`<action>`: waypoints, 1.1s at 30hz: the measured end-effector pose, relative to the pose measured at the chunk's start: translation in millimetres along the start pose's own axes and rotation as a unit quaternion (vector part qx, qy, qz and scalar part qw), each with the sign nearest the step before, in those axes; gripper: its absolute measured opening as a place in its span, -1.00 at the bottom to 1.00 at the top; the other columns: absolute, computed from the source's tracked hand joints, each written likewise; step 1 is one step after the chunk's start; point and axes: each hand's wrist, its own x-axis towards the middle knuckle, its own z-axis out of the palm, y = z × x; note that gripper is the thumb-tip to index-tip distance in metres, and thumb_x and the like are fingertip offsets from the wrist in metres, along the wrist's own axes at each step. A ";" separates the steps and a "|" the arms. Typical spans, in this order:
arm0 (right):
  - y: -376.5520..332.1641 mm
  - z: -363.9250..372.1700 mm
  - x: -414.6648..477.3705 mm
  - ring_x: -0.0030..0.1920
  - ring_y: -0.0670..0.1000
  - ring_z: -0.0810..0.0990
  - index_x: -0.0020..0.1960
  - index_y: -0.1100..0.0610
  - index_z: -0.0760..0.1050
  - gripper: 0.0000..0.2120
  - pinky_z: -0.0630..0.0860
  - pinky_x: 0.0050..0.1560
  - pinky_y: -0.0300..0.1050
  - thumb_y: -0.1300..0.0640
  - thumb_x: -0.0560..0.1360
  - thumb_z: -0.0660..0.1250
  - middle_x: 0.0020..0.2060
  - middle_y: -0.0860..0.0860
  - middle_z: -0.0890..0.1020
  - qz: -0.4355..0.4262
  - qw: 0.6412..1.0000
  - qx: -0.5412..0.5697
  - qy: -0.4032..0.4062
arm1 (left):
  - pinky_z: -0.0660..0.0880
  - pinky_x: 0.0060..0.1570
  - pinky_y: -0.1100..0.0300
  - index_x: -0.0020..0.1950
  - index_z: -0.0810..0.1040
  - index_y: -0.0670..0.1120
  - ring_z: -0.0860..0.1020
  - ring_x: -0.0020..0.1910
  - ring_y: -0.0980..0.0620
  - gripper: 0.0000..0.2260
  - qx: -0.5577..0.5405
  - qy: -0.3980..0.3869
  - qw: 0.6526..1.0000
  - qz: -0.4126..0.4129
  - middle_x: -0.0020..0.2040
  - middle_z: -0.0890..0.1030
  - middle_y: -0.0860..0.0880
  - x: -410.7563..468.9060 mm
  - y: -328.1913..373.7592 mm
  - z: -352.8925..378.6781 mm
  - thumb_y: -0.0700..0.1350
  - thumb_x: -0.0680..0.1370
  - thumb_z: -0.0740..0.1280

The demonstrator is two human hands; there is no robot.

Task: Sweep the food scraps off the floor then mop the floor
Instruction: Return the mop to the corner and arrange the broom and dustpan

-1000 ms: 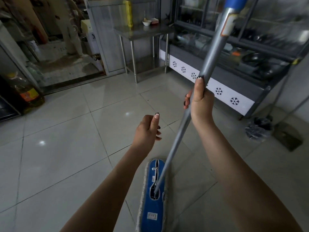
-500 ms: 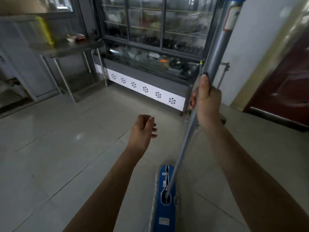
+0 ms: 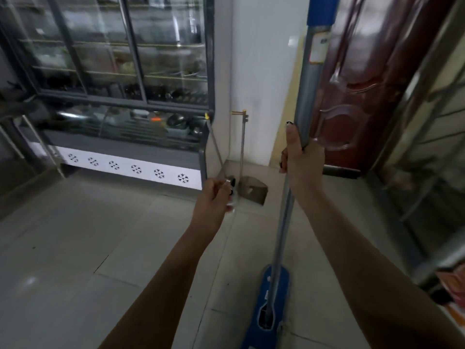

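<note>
My right hand [image 3: 300,159] grips the grey metal mop handle [image 3: 305,96], thumb pointing up along it. The handle stands nearly upright and runs down to the flat blue mop head [image 3: 264,321] on the tiled floor [image 3: 88,248] at the lower middle. My left hand [image 3: 216,197] is stretched forward in the air to the left of the handle, fingers loosely curled and holding nothing; it is blurred. A broom [image 3: 214,144] and a long-handled dustpan [image 3: 251,190] lean in the corner beyond my left hand.
A glass-fronted display cabinet [image 3: 125,102] with a white snowflake-patterned base fills the left back. A white wall [image 3: 261,79] and a dark red door [image 3: 364,91] stand ahead. A metal rack [image 3: 432,172] lines the right side.
The view has swung right, from the steel table and cabinet to the corner and red door. The mop moved along with it. My left hand reaches farther forward toward the corner.
</note>
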 end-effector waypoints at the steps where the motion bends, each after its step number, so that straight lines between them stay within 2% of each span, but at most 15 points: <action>1: 2.8 -6.7 11.3 -0.61 -0.08 0.43 -0.44 0.11 0.35 -0.50 0.38 -0.53 -0.20 -0.29 0.41 0.26 -0.64 -0.07 0.43 -0.009 1.000 -0.012 0.009 | 0.54 -0.35 0.37 -0.10 0.43 0.02 0.54 -0.33 0.26 -0.86 0.002 -0.014 1.000 -0.002 -0.23 0.53 0.02 10.6 2.1 10.4 -0.17 0.62 0.18; 4: 10.6 -19.6 45.2 -0.65 -0.22 0.41 -0.44 0.07 0.34 -0.53 0.29 -0.61 -0.38 -0.28 0.42 0.26 -0.66 -0.15 0.44 -0.039 0.996 -0.059 0.047 | 0.49 -0.37 0.42 -0.05 0.44 -0.01 0.54 -0.21 0.12 -0.91 0.010 -0.049 0.999 0.001 -0.18 0.54 -0.03 44.8 2.4 38.7 -0.16 0.62 0.19; 6: 15.7 -25.0 69.3 -0.65 -0.21 0.41 -0.42 0.09 0.37 -0.50 0.30 -0.62 -0.37 -0.34 0.36 0.23 -0.65 -0.11 0.43 -0.043 0.994 -0.075 0.067 | 0.45 -0.42 0.45 -0.01 0.43 -0.02 0.54 -0.23 0.13 -0.95 0.022 -0.061 0.998 0.005 -0.16 0.55 -0.03 69.5 2.2 57.9 -0.12 0.62 0.19; 8: 26.0 -29.6 95.7 -0.63 -0.19 0.41 -0.39 0.12 0.42 -0.48 0.34 -0.61 -0.32 -0.35 0.37 0.24 -0.62 -0.09 0.42 -0.048 0.988 -0.103 0.106 | 0.47 -0.42 0.38 0.02 0.41 -0.01 0.53 -0.26 0.11 -0.95 0.022 -0.082 0.996 0.004 -0.15 0.54 -0.05 97.9 -1.6 77.0 -0.10 0.63 0.17; 11: 40.2 -34.3 135.3 -0.62 -0.22 0.38 -0.45 0.01 0.34 -0.53 0.29 -0.60 -0.37 -0.36 0.36 0.23 -0.65 -0.14 0.40 -0.060 0.969 -0.141 0.194 | 0.58 -0.16 0.20 0.10 0.41 -0.11 0.57 -0.12 -0.03 -0.90 0.002 -0.117 0.993 0.013 -0.08 0.55 -0.13 146.3 -7.5 103.4 -0.14 0.62 0.17; 13: 51.4 -33.7 159.9 -0.62 -0.24 0.37 -0.47 -0.02 0.31 -0.54 0.26 -0.60 -0.41 -0.37 0.35 0.23 -0.66 -0.16 0.41 -0.061 0.961 -0.149 0.225 | 0.58 -0.12 0.10 0.10 0.42 -0.11 0.58 -0.08 -0.06 -0.90 0.007 -0.132 0.991 0.018 -0.04 0.56 -0.15 181.1 -12.0 117.1 -0.14 0.62 0.18; 16: 70.3 -29.0 196.1 -0.60 -0.22 0.39 -0.46 -0.01 0.35 -0.52 0.32 -0.55 -0.31 -0.39 0.33 0.22 -0.65 -0.14 0.42 -0.041 0.951 -0.171 0.255 | 0.57 -0.20 0.23 0.10 0.43 -0.10 0.58 -0.09 0.00 -0.90 0.000 -0.154 0.988 0.029 -0.05 0.56 -0.11 235.9 -17.0 135.6 -0.13 0.62 0.19; 23: 101.8 -27.8 261.0 -0.50 -0.03 0.45 -0.43 0.00 0.32 -0.52 0.42 -0.46 -0.10 -0.40 0.33 0.17 -0.54 -0.05 0.43 -0.038 0.922 -0.224 0.313 | 0.57 -0.20 0.24 -0.01 0.44 0.02 0.56 -0.13 0.08 -0.94 -0.039 -0.205 0.978 0.020 -0.10 0.55 -0.02 320.2 -27.9 174.3 -0.10 0.61 0.19; 29: 126.2 -20.8 322.9 -0.46 0.00 0.50 -0.39 0.03 0.34 -0.53 0.48 -0.42 -0.06 -0.35 0.40 0.19 -0.49 0.00 0.47 -0.055 0.910 -0.245 0.329 | 0.57 -0.16 0.19 -0.03 0.40 0.07 0.55 -0.14 0.08 -0.92 -0.052 -0.223 0.973 0.033 -0.08 0.54 -0.04 381.1 -38.8 203.3 -0.10 0.62 0.17; 33: 156.2 -14.6 374.1 -0.47 0.01 0.51 -0.39 0.00 0.30 -0.58 0.44 -0.46 -0.13 -0.25 0.47 0.25 -0.51 -0.03 0.45 -0.062 0.907 -0.252 0.332 | 0.57 -0.21 0.26 -0.03 0.41 0.09 0.56 -0.15 0.12 -0.92 -0.042 -0.232 0.971 0.047 -0.06 0.54 -0.02 432.9 -51.4 229.2 -0.10 0.62 0.18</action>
